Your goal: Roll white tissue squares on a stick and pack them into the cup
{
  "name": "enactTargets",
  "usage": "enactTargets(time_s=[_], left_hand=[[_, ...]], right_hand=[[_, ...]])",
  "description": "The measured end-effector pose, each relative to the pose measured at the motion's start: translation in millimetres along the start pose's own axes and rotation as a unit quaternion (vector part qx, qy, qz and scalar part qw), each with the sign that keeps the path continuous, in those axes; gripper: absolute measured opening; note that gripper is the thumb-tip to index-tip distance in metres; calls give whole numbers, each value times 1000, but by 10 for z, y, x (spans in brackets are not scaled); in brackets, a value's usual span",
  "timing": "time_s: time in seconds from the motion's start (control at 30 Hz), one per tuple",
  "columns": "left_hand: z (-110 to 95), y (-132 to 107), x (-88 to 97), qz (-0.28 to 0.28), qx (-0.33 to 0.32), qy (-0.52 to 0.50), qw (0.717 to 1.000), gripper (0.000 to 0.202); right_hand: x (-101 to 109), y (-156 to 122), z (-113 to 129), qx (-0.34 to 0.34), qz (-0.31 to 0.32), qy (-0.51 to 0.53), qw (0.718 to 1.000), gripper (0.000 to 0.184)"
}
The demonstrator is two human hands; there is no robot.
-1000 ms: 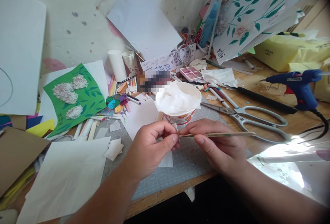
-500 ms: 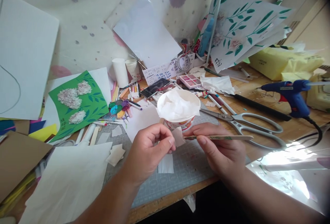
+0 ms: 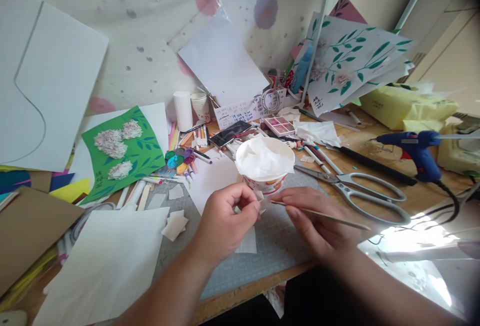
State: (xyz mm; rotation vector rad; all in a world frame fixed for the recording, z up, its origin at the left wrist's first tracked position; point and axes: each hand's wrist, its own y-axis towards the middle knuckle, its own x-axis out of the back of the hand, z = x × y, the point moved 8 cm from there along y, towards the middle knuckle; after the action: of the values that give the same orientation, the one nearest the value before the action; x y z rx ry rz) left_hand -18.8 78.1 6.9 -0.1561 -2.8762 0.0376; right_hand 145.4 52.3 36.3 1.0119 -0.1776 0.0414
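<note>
My left hand (image 3: 229, 222) pinches a small square of white paper (image 3: 260, 196) in front of a paper tub. Fingers closed, my right hand (image 3: 323, 222) grips a flat wooden craft stick (image 3: 350, 223), whose left end is close to that paper; I cannot tell whether they touch. Just behind both hands stands the printed paper tub (image 3: 265, 185), filled with crumpled white tissue (image 3: 264, 157). Below my left hand a white paper piece (image 3: 247, 243) lies on the grey cutting mat (image 3: 277, 258). More cut pieces (image 3: 175, 226) lie to the left.
Large scissors (image 3: 369, 191) and a blue glue gun (image 3: 416, 147) lie to the right. Behind the tub are a phone (image 3: 229, 133), markers, a pink palette (image 3: 279, 126) and paper cups (image 3: 183, 111). A green flower picture (image 3: 146, 161) and white sheets (image 3: 108, 261) are at left.
The right end of the craft stick has tipped downward, and the paper square has turned and shows less of its face. Both hands stay close together; the whole view has shifted slightly.
</note>
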Motion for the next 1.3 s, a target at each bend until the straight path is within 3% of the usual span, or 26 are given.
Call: enactTargets(time_s=[0.1, 0.23, 0.27, 0.37, 0.47, 0.6, 0.7, 0.83, 0.9, 1.03, 1.17, 1.3], left_hand=[[-34, -3, 79, -27, -7, -21, 999, 13], [-43, 0, 198, -66, -16, -64, 996, 13], [-45, 4, 225, -73, -21, -75, 994, 13], [-69, 14, 298, -90, -50, -83, 991, 14], [-112, 4, 361, -103, -85, -40, 990, 16], [-243, -31, 467, -153, -134, 44, 978, 17], [-483, 12, 458, -161, -177, 142, 961, 17], [-870, 242, 187, -86, -255, 363, 892, 17], [-906, 431, 74, -38, -234, 427, 873, 18], [-872, 665, -106, 92, -191, 462, 861, 23], [-917, 664, -193, 169, -163, 474, 849, 44], [-831, 669, -336, 247, -126, 494, 824, 43]], right_hand=[[133, 2, -104, -20, -36, -6, 999, 30], [339, 150, -417, -87, -118, -10, 989, 17], [345, 227, -496, -100, -118, -30, 988, 13], [211, 480, -744, -153, -29, -106, 982, 12], [199, 613, -852, -163, -21, -124, 979, 9], [327, 523, -906, -172, -90, -112, 975, 15], [390, 392, -955, -180, -141, -78, 970, 19], [400, 320, -1025, -199, -173, -21, 964, 19], [415, 313, -1050, -208, -187, 9, 960, 17], [477, 303, -1097, -220, -224, 73, 946, 15], [522, 312, -1107, -222, -252, 129, 933, 14], [519, 344, -1072, -214, -254, 167, 928, 13]])
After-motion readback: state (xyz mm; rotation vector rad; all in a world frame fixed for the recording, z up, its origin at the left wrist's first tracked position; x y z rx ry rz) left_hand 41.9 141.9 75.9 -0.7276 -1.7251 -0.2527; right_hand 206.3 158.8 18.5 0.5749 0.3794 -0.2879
